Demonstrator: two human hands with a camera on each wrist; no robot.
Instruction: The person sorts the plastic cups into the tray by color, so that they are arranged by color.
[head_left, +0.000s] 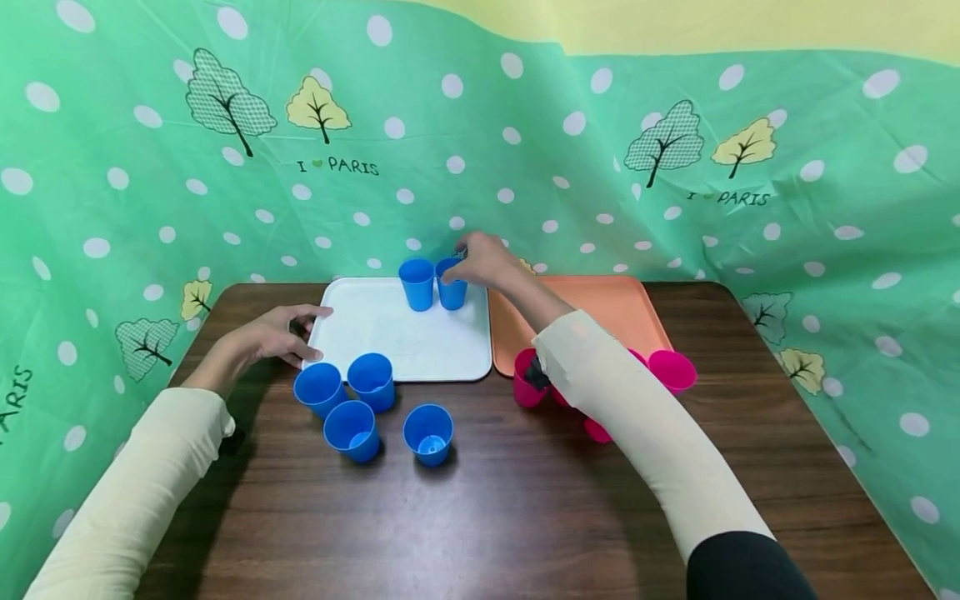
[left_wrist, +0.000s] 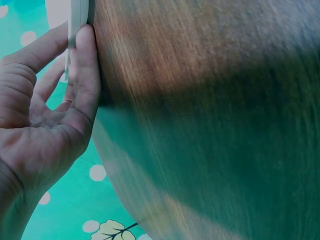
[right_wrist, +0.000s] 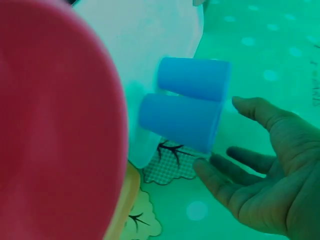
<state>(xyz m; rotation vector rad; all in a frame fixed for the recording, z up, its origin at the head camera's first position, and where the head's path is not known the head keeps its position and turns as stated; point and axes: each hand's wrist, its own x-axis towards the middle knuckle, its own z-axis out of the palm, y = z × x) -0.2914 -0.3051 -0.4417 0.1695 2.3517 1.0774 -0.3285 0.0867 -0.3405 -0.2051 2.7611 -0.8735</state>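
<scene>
My left hand [head_left: 270, 335] pinches the left edge of a white tray [head_left: 375, 333]; in the left wrist view the thumb and fingers hold its rim [left_wrist: 77, 22]. Two blue cups stand upright side by side at the tray's back right, one on the left [head_left: 417, 287] and one on the right [head_left: 452, 293]. Around the top of the right cup is my right hand [head_left: 487, 260]. The right wrist view has this hand [right_wrist: 265, 175] with fingers spread, a small gap off the rim of that cup [right_wrist: 175, 122].
Several upright blue cups [head_left: 352, 431] stand on the wooden table [head_left: 510, 517] before the white tray. An orange tray [head_left: 607, 300] adjoins it on the right. Several pink cups [head_left: 672, 371], partly hidden by my right forearm, stand at its front. A green patterned cloth [head_left: 525, 192] hangs behind.
</scene>
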